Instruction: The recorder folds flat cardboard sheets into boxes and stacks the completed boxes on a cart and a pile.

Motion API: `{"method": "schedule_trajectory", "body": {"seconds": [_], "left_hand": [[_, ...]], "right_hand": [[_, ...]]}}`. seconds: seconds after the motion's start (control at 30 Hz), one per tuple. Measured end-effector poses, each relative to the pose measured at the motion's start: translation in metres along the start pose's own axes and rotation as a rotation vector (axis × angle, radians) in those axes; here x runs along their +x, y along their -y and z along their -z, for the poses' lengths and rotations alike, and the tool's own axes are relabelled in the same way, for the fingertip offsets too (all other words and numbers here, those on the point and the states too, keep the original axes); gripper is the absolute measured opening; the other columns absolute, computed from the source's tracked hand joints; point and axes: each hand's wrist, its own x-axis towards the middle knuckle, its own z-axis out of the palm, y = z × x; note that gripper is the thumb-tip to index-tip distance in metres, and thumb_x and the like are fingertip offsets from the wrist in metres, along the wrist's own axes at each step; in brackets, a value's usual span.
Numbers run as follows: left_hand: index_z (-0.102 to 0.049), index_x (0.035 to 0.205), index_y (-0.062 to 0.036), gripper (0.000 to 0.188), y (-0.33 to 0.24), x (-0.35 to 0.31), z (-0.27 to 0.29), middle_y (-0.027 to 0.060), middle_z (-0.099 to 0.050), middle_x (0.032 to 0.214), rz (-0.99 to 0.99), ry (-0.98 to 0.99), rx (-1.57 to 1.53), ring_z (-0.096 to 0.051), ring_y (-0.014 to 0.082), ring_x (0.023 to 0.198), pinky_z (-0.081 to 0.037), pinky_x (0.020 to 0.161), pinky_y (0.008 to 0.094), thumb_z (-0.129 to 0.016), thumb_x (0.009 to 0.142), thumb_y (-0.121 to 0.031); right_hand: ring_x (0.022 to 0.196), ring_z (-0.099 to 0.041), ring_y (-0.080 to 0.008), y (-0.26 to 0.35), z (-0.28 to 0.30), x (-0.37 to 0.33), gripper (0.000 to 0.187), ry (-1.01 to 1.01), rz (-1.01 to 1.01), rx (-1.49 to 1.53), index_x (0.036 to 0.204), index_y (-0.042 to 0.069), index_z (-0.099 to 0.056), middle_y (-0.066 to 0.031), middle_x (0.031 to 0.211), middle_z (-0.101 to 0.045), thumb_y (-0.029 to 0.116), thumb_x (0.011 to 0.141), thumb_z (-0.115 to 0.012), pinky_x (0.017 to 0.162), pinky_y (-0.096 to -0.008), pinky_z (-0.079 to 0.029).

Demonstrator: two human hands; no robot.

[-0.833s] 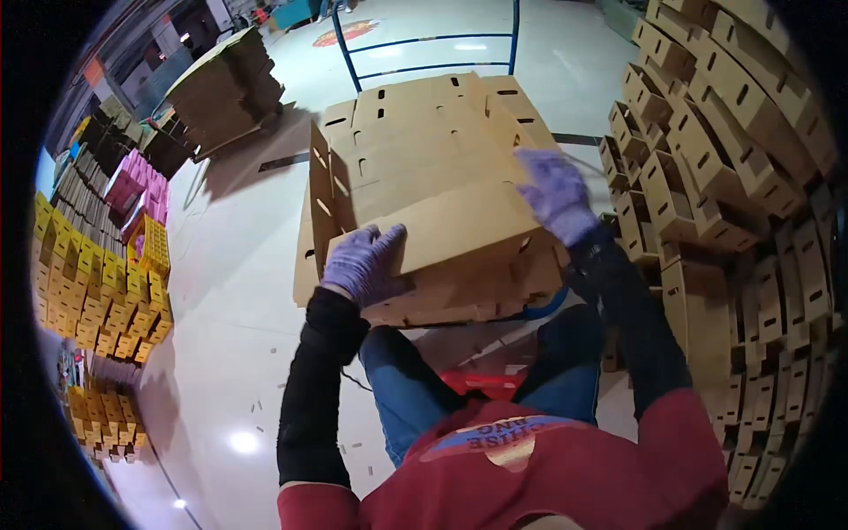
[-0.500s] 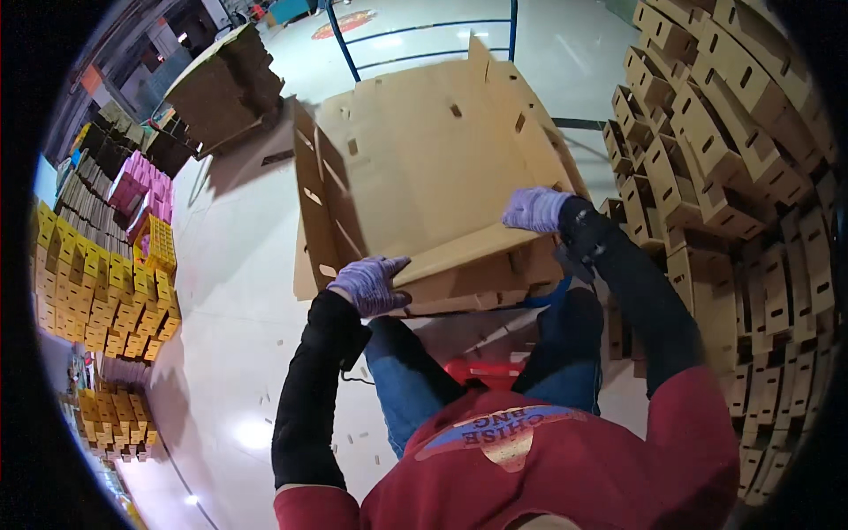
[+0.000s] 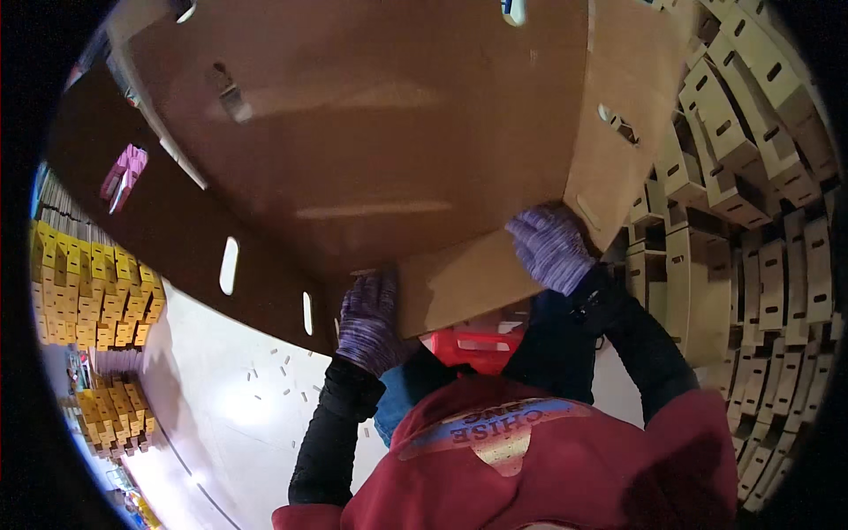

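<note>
A large brown cardboard box point(image 3: 380, 159) spreads across the view from 10 o'clock through 12 to 1 o'clock, tilted up so that its inside faces the wearer. The left hand point(image 3: 371, 322), in a mottled purple glove, lies just off centre toward 7 o'clock. It grasps the box at the left end of the near wall point(image 3: 464, 287), its fingers pointing up along the inside of the corner; where its thumb presses is too dark to tell. The right hand point(image 3: 552, 247), gloved alike, is toward 3 o'clock and clenches the same wall near its right end, fingers curled over the edge.

At 9 o'clock the box's left wall point(image 3: 185, 231) shows 3 slots, with something pink point(image 3: 124, 177) visible through 1 of them. At 1 o'clock the right wall point(image 3: 623, 79) stands at an angle, slotted as well.

Stacked yellow boxes point(image 3: 93, 287) are at 9 o'clock, and more, smaller in view, sit at 8 o'clock. Tall stacks of brown boxes point(image 3: 768, 265) fill the side from 2 to 4 o'clock. Small scraps point(image 3: 284, 378) lie scattered on the pale floor point(image 3: 221, 397) at 8 o'clock. A red plastic piece point(image 3: 477, 344) shows at 5 o'clock, between the wearer's 2 legs point(image 3: 565, 344).
</note>
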Motion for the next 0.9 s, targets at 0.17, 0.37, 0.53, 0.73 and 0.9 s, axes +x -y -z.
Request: {"method": "schedule_trajectory", "body": {"seconds": [0.17, 0.37, 0.53, 0.73, 0.9], "left_hand": [[-0.036, 0.13, -0.003, 0.093, 0.002, 0.005, 0.008, 0.0253, -0.037, 0.13, -0.013, 0.169, 0.032, -0.035, 0.0414, 0.121, -0.028, 0.101, 0.048, -0.071, 0.055, -0.045], [-0.047, 0.124, -0.0105, 0.066, 0.032, 0.069, 0.078, 0.0165, -0.052, 0.119, 0.079, 0.613, 0.141, -0.05, 0.0335, 0.109, -0.038, 0.093, 0.0445, -0.065, 0.067, -0.038], [-0.047, 0.121, -0.0067, 0.059, -0.015, 0.094, 0.114, 0.0172, -0.055, 0.111, 0.031, -0.096, 0.114, -0.053, 0.032, 0.104, -0.041, 0.09, 0.0397, -0.065, 0.073, -0.036], [-0.028, 0.135, -0.0058, 0.077, -0.144, 0.144, 0.113, 0.0232, -0.044, 0.125, 0.007, -0.002, 0.087, -0.046, 0.0348, 0.113, -0.038, 0.094, 0.043, -0.062, 0.076, -0.042], [-0.034, 0.132, -0.0101, 0.065, -0.139, 0.212, 0.061, 0.0198, -0.046, 0.126, 0.191, -0.091, 0.167, -0.048, 0.0342, 0.112, -0.041, 0.09, 0.0447, -0.06, 0.079, -0.038]], "right_hand": [[0.102, -0.051, -0.0279, 0.003, 0.001, -0.001, 0.029, 0.038, -0.058, 0.025, 0.103, 0.009, -0.059, -0.0091, 0.106, -0.056, 0.022, 0.077, -0.057, 0.087, -0.0423, -0.041], [0.121, -0.04, -0.0311, 0.009, 0.053, 0.027, 0.031, -0.246, -0.05, -0.289, 0.105, 0.014, -0.057, -0.0133, 0.126, -0.048, 0.032, 0.08, -0.054, 0.102, -0.053, -0.021], [0.122, -0.038, -0.0308, 0.0, 0.051, 0.0, 0.047, -0.581, -0.323, 0.588, 0.128, 0.008, -0.043, -0.02, 0.135, -0.035, 0.03, 0.088, -0.051, 0.102, -0.0403, -0.03], [0.102, -0.056, -0.0172, 0.023, 0.026, -0.057, 0.039, -0.13, -0.307, 1.393, 0.12, 0.001, -0.049, -0.0102, 0.117, -0.056, 0.02, 0.087, -0.057, 0.089, -0.0271, -0.044], [0.09, -0.06, -0.0144, 0.003, -0.004, -0.104, 0.021, -0.054, -0.517, 1.01, 0.106, 0.003, -0.059, -0.0091, 0.099, -0.064, 0.009, 0.085, -0.056, 0.081, -0.026, -0.047]]}}
